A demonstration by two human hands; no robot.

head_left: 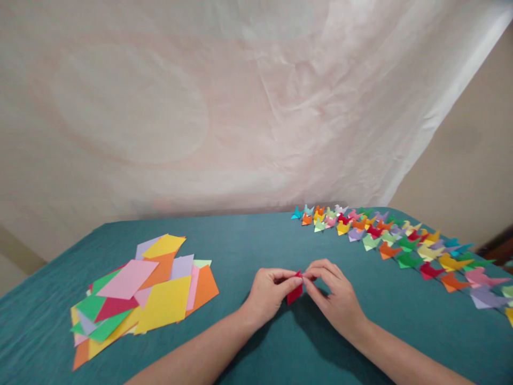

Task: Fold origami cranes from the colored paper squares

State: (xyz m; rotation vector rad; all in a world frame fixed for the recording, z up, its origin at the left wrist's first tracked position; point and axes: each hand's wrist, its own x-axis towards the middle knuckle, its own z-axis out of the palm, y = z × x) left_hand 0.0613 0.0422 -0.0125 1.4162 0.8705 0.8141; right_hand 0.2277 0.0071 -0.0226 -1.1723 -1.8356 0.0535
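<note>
A small piece of folded red paper [295, 295] is held up between my two hands, a little above the table's front middle. My left hand [273, 291] pinches it from the left, thumb and index finger pressed near its top edge. From the right, the thumb and fingertips of my right hand [332, 289] close on its upper corner. Part of the paper is hidden behind my fingers, so its full folded shape cannot be made out.
Loose coloured paper squares [166, 305] lie in an overlapping pile on the left. Rows of small folded paper birds [409, 260] stand along the right side of the green-covered table [244, 240]. A pale sheet [240, 107] hangs behind it.
</note>
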